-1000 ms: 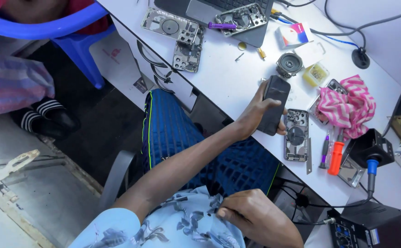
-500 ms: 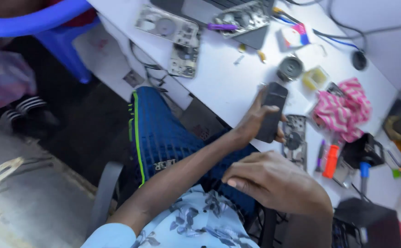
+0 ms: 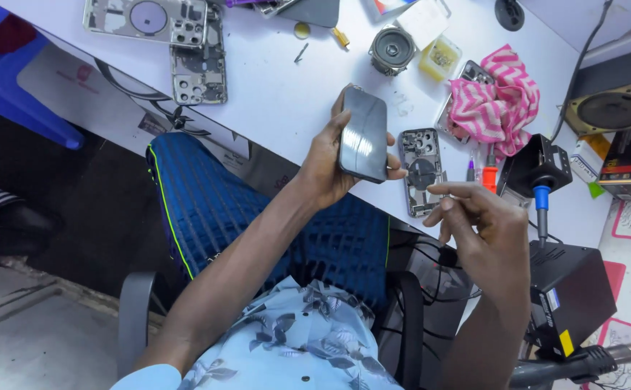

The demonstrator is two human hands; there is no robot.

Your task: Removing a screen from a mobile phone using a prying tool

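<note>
My left hand [image 3: 328, 165] grips a dark smartphone [image 3: 363, 134] by its edges, screen side up, just above the white table's [image 3: 272, 87] near edge. My right hand [image 3: 479, 230] hovers to the right of the phone with thumb and forefinger pinched together; whether something tiny sits between them I cannot tell. Under and between the hands lies an opened phone back housing [image 3: 421, 170] flat on the table.
Two more phone housings [image 3: 178, 36] lie at the table's far left. A small round speaker [image 3: 391, 49], a yellow box [image 3: 440, 58], a pink striped cloth [image 3: 499, 97], an orange-handled tool [image 3: 489, 173] and a soldering iron stand [image 3: 539, 173] crowd the right. A black station [image 3: 572, 296] sits below.
My right hand rose from my lap to beside the phone. My left hand lifted and tilted the phone so its screen faces up. The view moved closer to the table.
</note>
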